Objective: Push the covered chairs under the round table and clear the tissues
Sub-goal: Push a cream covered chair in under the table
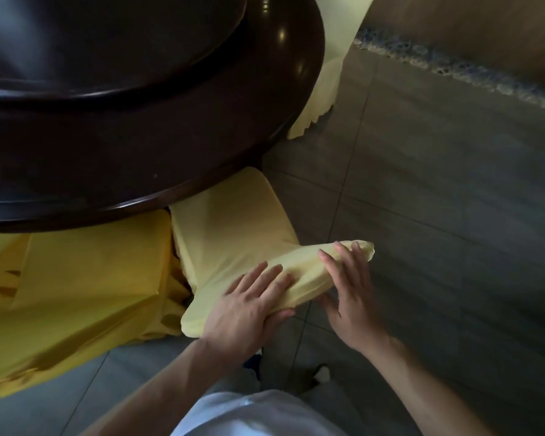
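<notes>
Left grip (249,306) clamps top rail of pale-yellow cloth-covered chair (233,228), thumb under; right grip (348,287) lies on rail, fingers straight. Rail runs lower-left to upper-right; seat front tucked under dark round wooden surface (170,121).

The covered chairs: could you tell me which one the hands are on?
The pale yellow middle chair: the left hand grips its backrest top, the right hand rests there. The deeper-yellow left chair and the far chair are untouched.
</notes>
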